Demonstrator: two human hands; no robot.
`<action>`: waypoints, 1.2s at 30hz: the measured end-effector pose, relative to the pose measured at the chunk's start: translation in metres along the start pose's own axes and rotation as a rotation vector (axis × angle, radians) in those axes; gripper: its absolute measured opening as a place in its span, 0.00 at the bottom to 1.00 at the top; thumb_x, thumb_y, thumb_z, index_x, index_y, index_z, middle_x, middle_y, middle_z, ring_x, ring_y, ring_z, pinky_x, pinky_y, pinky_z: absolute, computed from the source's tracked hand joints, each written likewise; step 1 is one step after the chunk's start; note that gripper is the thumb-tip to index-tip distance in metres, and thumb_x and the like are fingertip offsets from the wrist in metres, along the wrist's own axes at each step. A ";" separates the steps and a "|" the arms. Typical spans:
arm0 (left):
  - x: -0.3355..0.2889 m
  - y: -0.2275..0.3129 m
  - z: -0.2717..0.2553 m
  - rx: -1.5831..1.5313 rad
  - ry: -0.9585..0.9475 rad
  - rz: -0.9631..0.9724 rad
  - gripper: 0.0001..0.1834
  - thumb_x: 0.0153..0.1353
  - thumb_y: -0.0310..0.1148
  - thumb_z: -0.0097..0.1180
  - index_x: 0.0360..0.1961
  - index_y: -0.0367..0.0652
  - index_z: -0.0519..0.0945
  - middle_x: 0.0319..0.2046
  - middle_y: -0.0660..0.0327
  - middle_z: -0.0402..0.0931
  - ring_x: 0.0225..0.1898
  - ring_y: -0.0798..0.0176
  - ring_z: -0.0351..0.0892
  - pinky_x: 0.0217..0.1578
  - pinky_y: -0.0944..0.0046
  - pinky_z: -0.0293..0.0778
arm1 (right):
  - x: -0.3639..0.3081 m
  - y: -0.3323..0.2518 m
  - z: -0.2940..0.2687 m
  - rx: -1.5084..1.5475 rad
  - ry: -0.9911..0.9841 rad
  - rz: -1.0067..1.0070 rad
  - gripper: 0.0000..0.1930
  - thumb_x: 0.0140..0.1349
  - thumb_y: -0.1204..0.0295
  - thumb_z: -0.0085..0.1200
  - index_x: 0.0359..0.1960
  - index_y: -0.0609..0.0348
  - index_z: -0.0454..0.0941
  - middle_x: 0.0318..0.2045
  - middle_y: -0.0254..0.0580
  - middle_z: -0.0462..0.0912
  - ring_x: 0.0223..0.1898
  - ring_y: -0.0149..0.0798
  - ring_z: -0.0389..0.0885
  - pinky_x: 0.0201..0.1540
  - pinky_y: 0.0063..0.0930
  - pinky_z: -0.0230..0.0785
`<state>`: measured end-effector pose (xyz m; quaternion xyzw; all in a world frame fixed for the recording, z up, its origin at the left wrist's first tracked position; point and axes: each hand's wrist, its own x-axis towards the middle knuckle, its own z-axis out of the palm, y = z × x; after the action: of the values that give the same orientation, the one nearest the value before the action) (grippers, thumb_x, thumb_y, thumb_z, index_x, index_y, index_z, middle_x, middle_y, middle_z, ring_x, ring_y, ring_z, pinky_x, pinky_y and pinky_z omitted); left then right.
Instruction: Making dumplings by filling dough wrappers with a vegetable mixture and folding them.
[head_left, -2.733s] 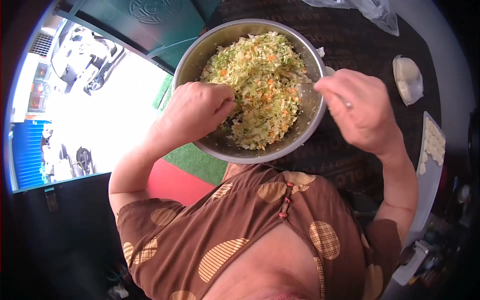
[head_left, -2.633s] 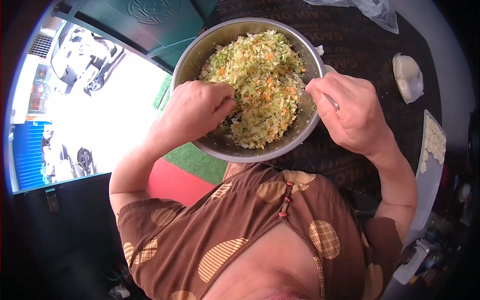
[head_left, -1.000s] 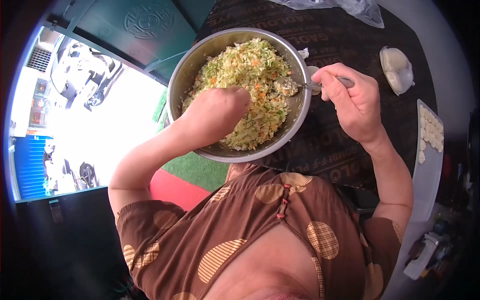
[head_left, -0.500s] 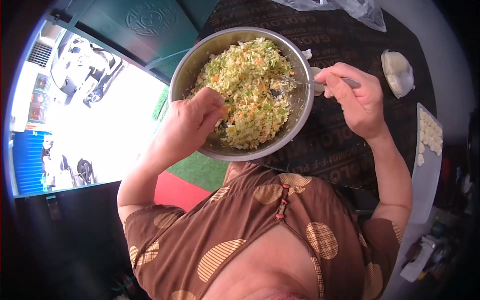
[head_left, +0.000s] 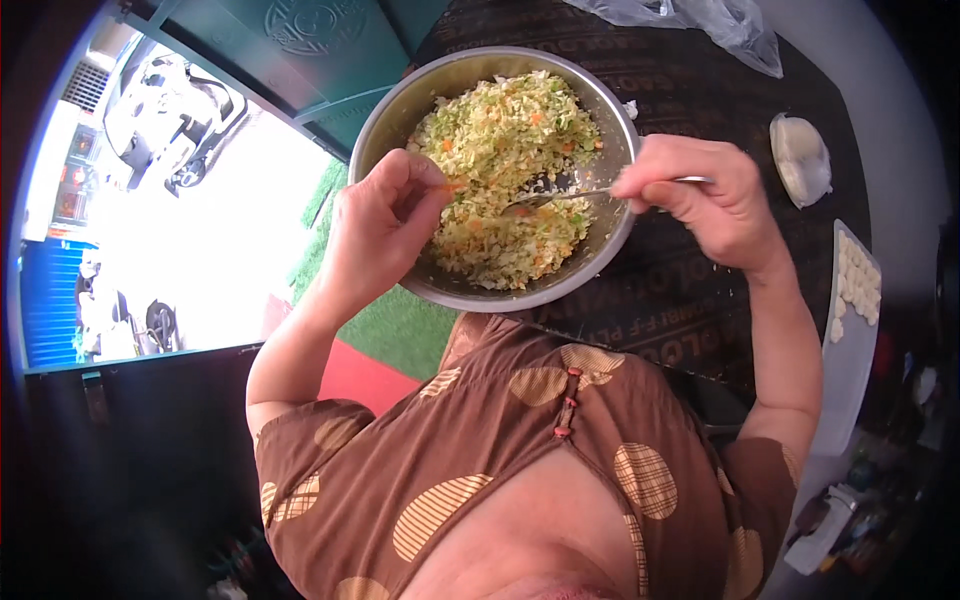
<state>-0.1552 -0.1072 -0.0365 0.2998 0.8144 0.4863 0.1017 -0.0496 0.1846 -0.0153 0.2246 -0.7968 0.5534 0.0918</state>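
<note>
A large steel bowl [head_left: 385, 122] at the table's near left edge holds a finely chopped vegetable mix [head_left: 525, 125], pale green with orange bits. My right hand [head_left: 705, 195] is closed round the handle of a metal spoon [head_left: 588, 193], whose head is sunk in the mix and partly hidden. Over the left part of the bowl, my left hand [head_left: 385, 215] is closed in a pinch. A small orange piece, like a strip of carrot [head_left: 456, 187], shows at its fingertips.
On the dark printed table [head_left: 690, 300] lie a clear plastic bag [head_left: 735, 45] and a wrapped whitish lump [head_left: 800, 160]. A pale tray [head_left: 845, 400] with small white pieces [head_left: 857, 285] stands at the right. A green door [head_left: 300, 60] and bright doorway are at the left.
The spoon has moved left and down into the mix, opening a gap near the bowl's right side. My left hand has lifted slightly, an orange piece at its fingertips. The whole view has shifted a little.
</note>
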 end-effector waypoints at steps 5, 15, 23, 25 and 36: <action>0.001 -0.003 0.003 -0.126 0.026 0.044 0.05 0.60 0.21 0.55 0.36 0.37 0.72 0.24 0.65 0.79 0.27 0.80 0.75 0.27 0.76 0.69 | 0.000 -0.005 -0.025 0.017 -0.012 -0.043 0.08 0.65 0.74 0.52 0.37 0.67 0.81 0.31 0.38 0.81 0.30 0.28 0.77 0.35 0.20 0.70; 0.002 0.006 -0.002 -0.034 -0.004 -0.009 0.05 0.61 0.24 0.55 0.37 0.37 0.73 0.27 0.61 0.83 0.26 0.77 0.78 0.28 0.73 0.72 | 0.031 0.012 0.014 -0.036 -0.210 -0.093 0.06 0.59 0.79 0.55 0.37 0.61 0.82 0.32 0.39 0.82 0.35 0.35 0.81 0.39 0.25 0.71; -0.002 -0.007 -0.006 -0.136 0.023 0.020 0.04 0.62 0.22 0.54 0.36 0.37 0.71 0.25 0.63 0.80 0.27 0.75 0.79 0.29 0.74 0.73 | 0.027 -0.016 -0.025 -0.161 -0.287 -0.058 0.03 0.58 0.79 0.57 0.33 0.63 0.81 0.28 0.41 0.81 0.32 0.35 0.80 0.35 0.25 0.70; -0.001 -0.007 -0.004 -0.181 0.046 0.020 0.04 0.63 0.22 0.53 0.37 0.37 0.71 0.25 0.63 0.79 0.26 0.75 0.78 0.28 0.74 0.73 | 0.032 -0.016 -0.021 -0.154 -0.238 -0.162 0.04 0.58 0.80 0.56 0.33 0.64 0.81 0.29 0.42 0.81 0.32 0.36 0.81 0.35 0.25 0.71; -0.003 -0.006 -0.005 -0.291 0.103 0.037 0.03 0.64 0.21 0.49 0.38 0.37 0.69 0.24 0.63 0.77 0.22 0.77 0.74 0.23 0.77 0.68 | 0.033 -0.004 0.080 -0.183 -0.048 -0.396 0.04 0.56 0.77 0.55 0.27 0.65 0.75 0.24 0.45 0.78 0.26 0.43 0.79 0.29 0.35 0.73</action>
<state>-0.1578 -0.1149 -0.0398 0.2718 0.7337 0.6158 0.0932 -0.0690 0.1007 -0.0288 0.3805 -0.7860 0.4444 0.1997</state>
